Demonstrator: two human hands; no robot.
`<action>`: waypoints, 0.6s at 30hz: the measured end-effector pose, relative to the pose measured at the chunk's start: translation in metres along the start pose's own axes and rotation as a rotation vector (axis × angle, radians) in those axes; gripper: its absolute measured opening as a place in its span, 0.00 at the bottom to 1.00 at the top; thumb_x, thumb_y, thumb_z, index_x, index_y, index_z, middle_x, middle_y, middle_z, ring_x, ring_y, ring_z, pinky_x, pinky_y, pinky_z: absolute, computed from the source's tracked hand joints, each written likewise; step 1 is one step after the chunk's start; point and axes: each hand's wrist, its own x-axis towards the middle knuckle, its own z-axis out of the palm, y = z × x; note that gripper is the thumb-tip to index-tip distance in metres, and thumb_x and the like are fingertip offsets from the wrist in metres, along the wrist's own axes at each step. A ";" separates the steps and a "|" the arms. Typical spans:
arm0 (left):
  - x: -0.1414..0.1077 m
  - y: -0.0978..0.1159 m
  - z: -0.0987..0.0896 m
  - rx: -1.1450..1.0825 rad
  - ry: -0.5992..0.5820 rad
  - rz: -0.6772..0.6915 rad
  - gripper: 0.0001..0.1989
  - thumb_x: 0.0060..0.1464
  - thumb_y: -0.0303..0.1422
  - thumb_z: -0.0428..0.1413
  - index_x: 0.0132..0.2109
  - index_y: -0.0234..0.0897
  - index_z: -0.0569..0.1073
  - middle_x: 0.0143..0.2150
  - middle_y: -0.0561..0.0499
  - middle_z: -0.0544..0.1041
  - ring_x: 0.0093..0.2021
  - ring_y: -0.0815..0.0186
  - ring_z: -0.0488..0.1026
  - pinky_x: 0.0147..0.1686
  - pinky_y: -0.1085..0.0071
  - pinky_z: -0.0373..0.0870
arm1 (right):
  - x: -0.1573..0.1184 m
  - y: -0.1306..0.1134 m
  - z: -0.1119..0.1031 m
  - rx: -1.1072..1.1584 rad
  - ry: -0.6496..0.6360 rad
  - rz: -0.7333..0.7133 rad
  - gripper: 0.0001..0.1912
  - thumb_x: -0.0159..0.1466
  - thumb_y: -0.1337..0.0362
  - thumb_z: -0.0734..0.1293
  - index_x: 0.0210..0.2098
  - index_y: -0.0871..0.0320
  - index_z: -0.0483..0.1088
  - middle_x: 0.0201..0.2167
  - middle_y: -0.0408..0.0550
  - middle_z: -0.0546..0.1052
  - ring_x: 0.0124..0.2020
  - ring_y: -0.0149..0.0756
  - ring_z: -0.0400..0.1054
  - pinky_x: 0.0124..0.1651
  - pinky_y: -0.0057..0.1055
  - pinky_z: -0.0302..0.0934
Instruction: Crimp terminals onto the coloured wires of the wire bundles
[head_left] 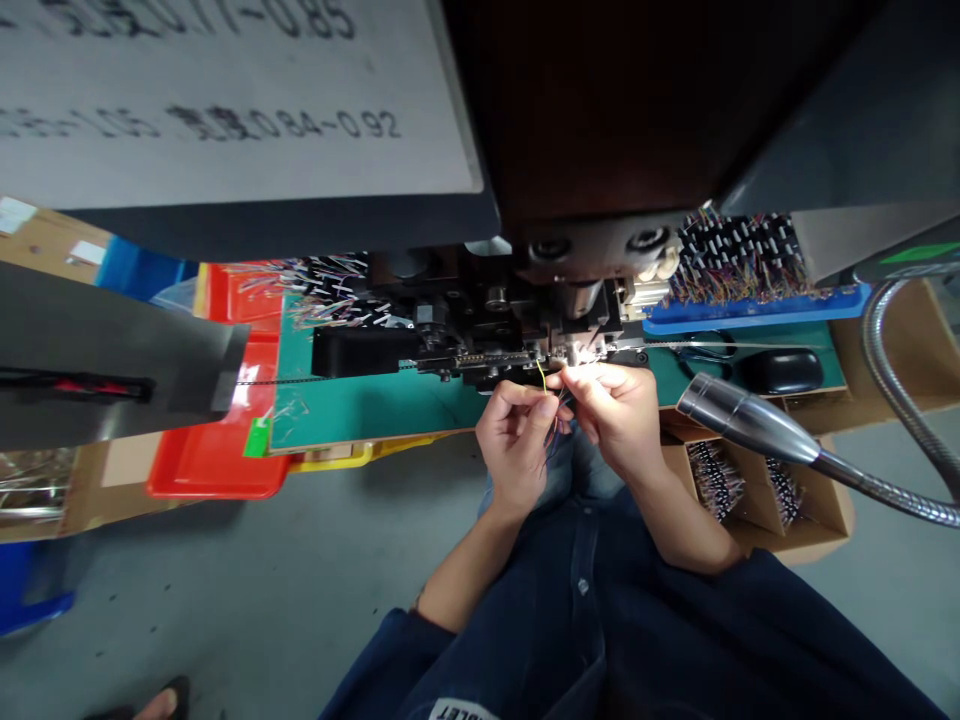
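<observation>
At the front of a crimping machine (495, 325), both my hands are close together. My left hand (516, 445) is closed in a pinch on thin wires, and a yellow wire (541, 376) rises from its fingertips toward the machine. Beside it, my right hand (616, 408) is also closed, thumb and forefinger pinching at the lit working point; what lies between these fingertips is too small to make out. Fine dark wire ends hang between the two hands. A thin terminal strip (300, 380) runs into the machine from the left.
A gooseneck lamp (750, 415) reaches in from the right. Red trays (217, 475) stand left on the green mat (360, 412). Wire bundles fill a blue tray (757, 312) and cardboard box (821, 540) at right. Scissors (705, 347) and a black mouse-shaped object (782, 370) lie nearby.
</observation>
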 end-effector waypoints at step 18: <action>-0.004 0.001 -0.005 0.039 -0.060 -0.066 0.15 0.70 0.43 0.74 0.41 0.40 0.80 0.31 0.54 0.84 0.27 0.68 0.81 0.31 0.72 0.82 | -0.001 0.003 -0.009 -0.033 -0.084 -0.019 0.22 0.74 0.43 0.80 0.38 0.56 0.90 0.18 0.40 0.76 0.16 0.28 0.60 0.20 0.29 0.61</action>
